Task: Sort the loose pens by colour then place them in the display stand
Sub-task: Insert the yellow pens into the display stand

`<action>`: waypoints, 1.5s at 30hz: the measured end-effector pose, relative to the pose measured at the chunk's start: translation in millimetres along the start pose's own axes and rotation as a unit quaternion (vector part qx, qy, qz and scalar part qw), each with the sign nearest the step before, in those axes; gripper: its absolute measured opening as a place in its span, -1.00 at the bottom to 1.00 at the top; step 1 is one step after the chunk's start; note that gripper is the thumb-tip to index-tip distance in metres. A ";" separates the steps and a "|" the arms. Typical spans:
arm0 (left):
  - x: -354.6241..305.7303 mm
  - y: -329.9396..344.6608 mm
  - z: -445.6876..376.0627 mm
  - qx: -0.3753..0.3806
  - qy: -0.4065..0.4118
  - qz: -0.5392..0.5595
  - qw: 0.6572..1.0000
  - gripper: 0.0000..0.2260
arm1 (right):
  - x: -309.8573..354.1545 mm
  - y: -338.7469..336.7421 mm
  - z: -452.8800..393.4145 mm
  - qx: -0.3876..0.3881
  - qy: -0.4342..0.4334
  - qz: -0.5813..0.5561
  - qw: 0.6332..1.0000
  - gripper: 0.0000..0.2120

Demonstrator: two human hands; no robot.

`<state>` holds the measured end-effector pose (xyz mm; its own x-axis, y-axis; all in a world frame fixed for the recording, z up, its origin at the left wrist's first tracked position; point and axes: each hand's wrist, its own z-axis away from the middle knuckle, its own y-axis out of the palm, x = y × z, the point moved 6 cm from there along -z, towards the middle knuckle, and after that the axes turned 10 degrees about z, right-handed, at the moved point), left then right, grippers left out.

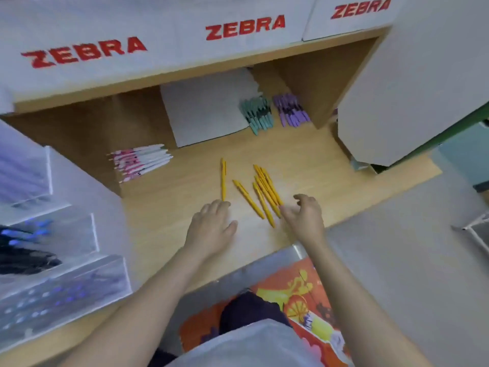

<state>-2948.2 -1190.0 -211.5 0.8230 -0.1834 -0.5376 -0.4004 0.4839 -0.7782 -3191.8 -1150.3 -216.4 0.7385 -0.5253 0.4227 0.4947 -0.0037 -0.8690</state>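
Both bare forearms reach in from the near edge over the pale wooden worktop (pixel 164 207). Left hand (pixel 211 226) lies low with relaxed fingers spread, its tips just at the near end of one lone yellow plastic pen (pixel 223 178); right hand (pixel 304 215) is spread and loosely curled, holding nothing, its fingers beside the near ends of the loose cluster of yellow pens (pixel 266 192). Another single yellow pen (pixel 248 198) lies between them. Gathering seems to be the step in hand: best to sweep the strays rightward into the cluster, line the tips one way, then close round the bundle so none roll off. Further back, sorted piles wait: pink-and-white pens (pixel 141 161) at far left, teal pens (pixel 258 113) and purple pens (pixel 291 109) at far right beside a grey card sheet (pixel 201 112). At near left stands the clear acrylic tiered display stand (pixel 68 234); its compartments hold dark and blue pens, too blurred to count.
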 end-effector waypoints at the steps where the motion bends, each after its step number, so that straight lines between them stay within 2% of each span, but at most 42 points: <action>1: 0.9 6.2 -10.4 0.004 -0.025 -0.002 1.000 -0.54 | -5.2 1.7 -14.6 0.016 0.000 0.014 1.000 -0.47; 3: 1.8 9.6 -28.2 -0.014 -0.065 0.005 0.998 -0.54 | -6.4 8.2 -38.6 0.050 -0.019 0.025 0.998 -0.48; 6: 7.6 1.0 -53.5 -0.076 -0.131 0.090 0.984 -0.53 | 7.3 17.0 -64.0 0.086 -0.047 0.007 0.995 -0.52; 12: 9.1 -12.5 -97.1 -0.166 -0.161 0.173 0.957 -0.61 | 29.1 27.5 -87.6 0.098 -0.077 -0.020 0.992 -0.73; 19: 7.7 8.1 -76.3 -0.122 -0.269 0.225 0.929 -0.55 | 22.7 26.7 -89.6 0.133 -0.062 -0.029 0.989 -0.77; 24: -15.5 34.2 -62.9 -0.121 -0.324 0.338 0.875 -0.66 | 24.9 32.1 -73.7 0.178 -0.047 -0.036 0.982 -0.79; 27: -19.7 49.7 -70.4 -0.115 -0.364 0.463 0.800 -0.75 | 26.3 39.9 -67.7 0.214 -0.025 -0.063 0.974 -0.88; 28: -22.1 52.4 -73.3 -0.104 -0.363 0.478 0.793 -0.78 | 25.9 43.3 -65.7 0.234 -0.007 -0.102 0.967 -0.95; 30: -25.0 54.5 -77.8 -0.074 -0.337 0.457 0.820 -0.89 | 24.6 47.8 -60.7 0.268 0.028 -0.170 0.948 -0.91; 32: -29.4 53.3 -77.3 -0.052 -0.326 0.454 0.828 -0.79 | 24.6 50.5 -57.0 0.285 0.038 -0.211 0.934 -0.85; 35: -27.0 55.5 -76.0 -0.032 -0.317 0.487 0.813 -0.60 | 25.8 50.1 -53.6 0.295 0.047 -0.257 0.919 -0.88; 38: -34.3 52.1 -73.0 0.013 -0.278 0.512 0.813 -0.70 | 26.3 51.7 -51.0 0.301 0.065 -0.280 0.909 -0.91; 40: -31.8 49.9 -71.2 0.014 -0.259 0.520 0.814 -0.75 | 29.9 53.2 -48.5 0.308 0.073 -0.297 0.901 -0.95; 42: -27.1 46.1 -68.7 -0.004 -0.256 0.539 0.803 -0.82 | 33.5 54.2 -46.5 0.312 0.071 -0.314 0.894 -0.95; 45: -21.9 46.9 -64.3 0.004 -0.260 0.592 0.763 -0.91 | 38.1 49.3 -42.2 0.320 0.066 -0.341 0.881 -0.91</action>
<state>-3010.9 -1218.3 -257.1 -0.0640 0.7495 -0.6589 -0.9863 0.0530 0.1561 -3158.5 -1206.3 -254.0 0.1297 -0.6812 0.7205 0.9914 0.1011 -0.0829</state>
